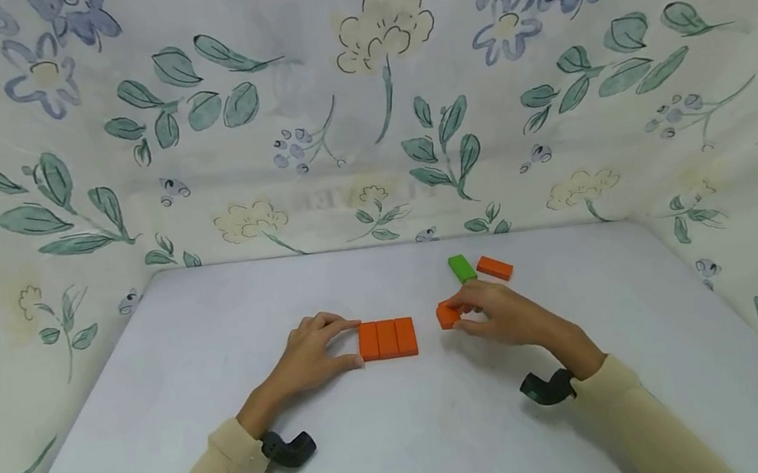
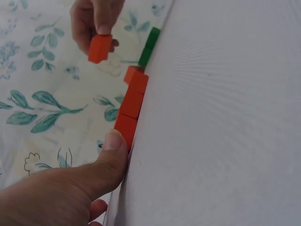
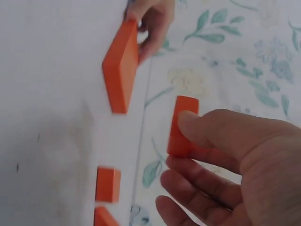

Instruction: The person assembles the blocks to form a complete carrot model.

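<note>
Three orange blocks [image 1: 387,339] stand side by side, touching, in a short row on the white table. At the row's left end, the left hand [image 1: 312,354] pinches the outermost block between thumb and index finger; in the left wrist view its thumb [image 2: 113,141] lies on that block's end. The right hand [image 1: 507,314] holds another orange block [image 1: 448,316] a short way right of the row. Its thumb presses the face of this held block [image 3: 183,129] in the right wrist view, where a gap separates it from the row [image 3: 121,68].
Behind the right hand lie a green block [image 1: 462,268] and a loose orange block [image 1: 494,268]. A floral cloth [image 1: 326,110] rises behind the table [image 1: 417,450] and at both sides. Dark devices [image 1: 289,448] sit at both wrists.
</note>
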`<state>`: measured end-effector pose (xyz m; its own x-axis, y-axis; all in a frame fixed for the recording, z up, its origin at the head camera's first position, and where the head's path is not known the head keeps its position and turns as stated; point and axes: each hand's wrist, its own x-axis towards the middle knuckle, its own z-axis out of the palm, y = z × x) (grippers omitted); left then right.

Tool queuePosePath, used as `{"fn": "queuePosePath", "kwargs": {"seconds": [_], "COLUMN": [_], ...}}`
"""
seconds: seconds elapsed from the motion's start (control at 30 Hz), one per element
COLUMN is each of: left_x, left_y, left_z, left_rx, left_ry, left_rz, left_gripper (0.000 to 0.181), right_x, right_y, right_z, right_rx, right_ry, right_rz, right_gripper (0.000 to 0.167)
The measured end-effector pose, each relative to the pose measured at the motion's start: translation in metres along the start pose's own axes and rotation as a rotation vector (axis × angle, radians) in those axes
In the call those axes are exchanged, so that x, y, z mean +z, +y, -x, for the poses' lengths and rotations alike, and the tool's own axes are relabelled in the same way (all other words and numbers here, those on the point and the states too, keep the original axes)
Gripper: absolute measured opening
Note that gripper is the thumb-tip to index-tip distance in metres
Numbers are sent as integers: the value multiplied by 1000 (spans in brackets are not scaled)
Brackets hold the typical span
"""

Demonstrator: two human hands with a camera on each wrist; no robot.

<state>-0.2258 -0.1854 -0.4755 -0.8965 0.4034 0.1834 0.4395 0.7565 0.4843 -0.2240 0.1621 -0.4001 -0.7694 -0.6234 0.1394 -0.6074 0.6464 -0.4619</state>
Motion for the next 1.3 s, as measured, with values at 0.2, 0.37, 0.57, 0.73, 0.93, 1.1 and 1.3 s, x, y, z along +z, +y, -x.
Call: {"fn": "queuePosePath", "kwargs": {"seconds": [0.2, 0.37, 0.57, 0.73, 0.93, 1.1, 1.3], "left_x": [2, 1, 0, 0, 1, 0, 0], "left_y": [2, 2, 2, 3, 1, 0, 1], "left_z": [2, 1, 0, 1, 1, 2, 2], "left_rx": [7, 2, 14, 2, 15, 20, 16], "left_ry": [7, 5, 7, 5, 11, 17, 12], "left_rz": [-8, -15, -13, -16, -13, -16, -17], "left_gripper": [63, 63, 63, 63, 64, 64, 64], "right_x": [18, 35, 55, 68, 78, 87, 93], "right_y": [-21, -33, -43, -54, -64, -64, -61], "right_z": [-4, -11, -22, -27, -29, -30, -30], "right_rx": [-90, -122, -129, -111, -73, -107, -130], "right_ry": [69, 87, 65, 54, 36, 74, 120], "right_rz": [-39, -74, -61, -36, 32, 150, 257], "right_gripper": [33, 32, 27, 28, 29, 27, 28]}}
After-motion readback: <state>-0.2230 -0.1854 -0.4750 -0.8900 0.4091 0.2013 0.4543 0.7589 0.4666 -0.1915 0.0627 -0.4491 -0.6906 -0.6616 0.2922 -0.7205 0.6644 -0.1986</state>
